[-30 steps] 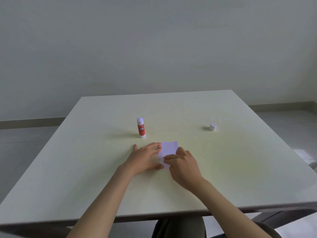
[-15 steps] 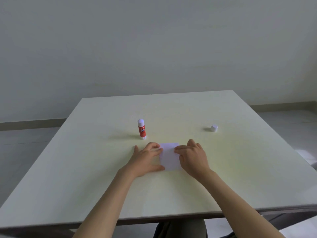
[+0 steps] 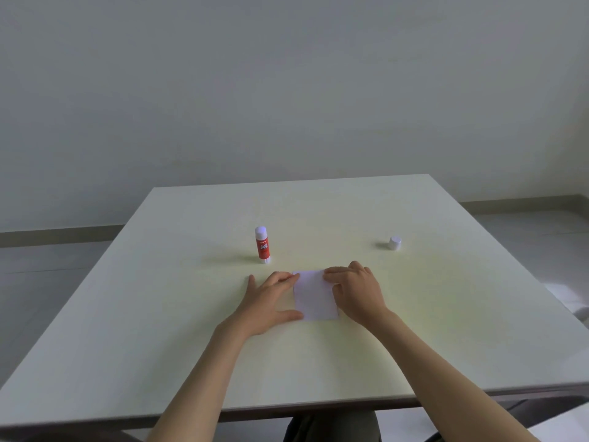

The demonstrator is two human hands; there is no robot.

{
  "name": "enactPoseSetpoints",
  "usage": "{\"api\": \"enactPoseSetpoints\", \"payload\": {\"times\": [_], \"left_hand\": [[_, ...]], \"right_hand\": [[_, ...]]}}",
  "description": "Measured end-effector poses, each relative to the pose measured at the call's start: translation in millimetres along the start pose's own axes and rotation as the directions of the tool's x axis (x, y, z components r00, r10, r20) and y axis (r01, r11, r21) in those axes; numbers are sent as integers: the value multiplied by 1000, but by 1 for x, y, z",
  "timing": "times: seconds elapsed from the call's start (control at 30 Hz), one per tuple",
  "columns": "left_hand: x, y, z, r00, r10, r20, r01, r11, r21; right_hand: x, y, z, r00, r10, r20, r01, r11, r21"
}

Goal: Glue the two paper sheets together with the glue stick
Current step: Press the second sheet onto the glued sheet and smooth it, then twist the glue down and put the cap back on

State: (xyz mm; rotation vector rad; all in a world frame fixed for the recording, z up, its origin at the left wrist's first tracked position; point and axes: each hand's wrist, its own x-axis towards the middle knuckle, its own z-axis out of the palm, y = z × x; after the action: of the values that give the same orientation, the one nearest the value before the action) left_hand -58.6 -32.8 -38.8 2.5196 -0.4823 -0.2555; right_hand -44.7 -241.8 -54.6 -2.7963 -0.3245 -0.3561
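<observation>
A small pale lilac paper (image 3: 314, 295) lies flat on the table; only one sheet shows, and I cannot tell whether a second lies under it. My left hand (image 3: 271, 301) rests flat at its left edge, fingertips and thumb touching the paper. On the right edge lies my right hand (image 3: 357, 291), its fingertips pressing the far right corner. The red glue stick (image 3: 262, 245) stands upright beyond the left hand, uncapped, with its white tip showing. Its white cap (image 3: 394, 243) sits apart at the far right.
The pale table (image 3: 159, 314) has its near edge close to my body and its right edge near a white object (image 3: 573, 301) on the floor. A plain wall stands behind.
My right hand has slid from the near left part of the paper to its right edge, uncovering the sheet. The left hand stays in place.
</observation>
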Motion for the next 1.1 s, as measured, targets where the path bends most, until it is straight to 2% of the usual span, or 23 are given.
{"api": "enactPoseSetpoints", "payload": {"times": [0.2, 0.47, 0.53, 0.57, 0.63, 0.7, 0.77, 0.83, 0.97, 1.1], "left_hand": [[-2, -3, 4, 1000, -18, -20, 16, 997, -73], [0, -7, 4, 999, -3, -45, -3, 992, -128], [1, -8, 5, 996, 5, -86, -21, 983, -181], [1, -8, 5, 989, -7, -150, -29, 972, -234], [1, -8, 3, 920, -91, -382, -55, 933, -355], [1, -7, -2, 771, -217, -599, -79, 900, -428], [4, -8, -10, 652, -315, -690, -66, 882, -466], [10, -13, -17, 609, -378, -698, -31, 867, -497], [25, -19, -22, 654, -435, -619, 18, 827, -562], [42, -16, -19, 695, -460, -553, 60, 803, -593]], "right_hand": [[-8, 5, 4, 999, 0, -32, 3, 993, 114], [-10, 5, 0, 1000, 4, -20, -1, 991, 132], [-10, 5, -4, 1000, 1, -27, 3, 989, 150], [-9, 7, -6, 999, 9, -31, -4, 987, 161], [-5, 13, -11, 997, 59, -52, -48, 980, 194], [1, 22, -17, 986, 128, -109, -100, 969, 228], [8, 34, -23, 968, 194, -161, -152, 958, 245], [14, 47, -27, 941, 276, -197, -218, 938, 270], [18, 69, -26, 861, 460, -217, -394, 873, 286], [20, 79, -27, 822, 533, -203, -464, 832, 305]]}}
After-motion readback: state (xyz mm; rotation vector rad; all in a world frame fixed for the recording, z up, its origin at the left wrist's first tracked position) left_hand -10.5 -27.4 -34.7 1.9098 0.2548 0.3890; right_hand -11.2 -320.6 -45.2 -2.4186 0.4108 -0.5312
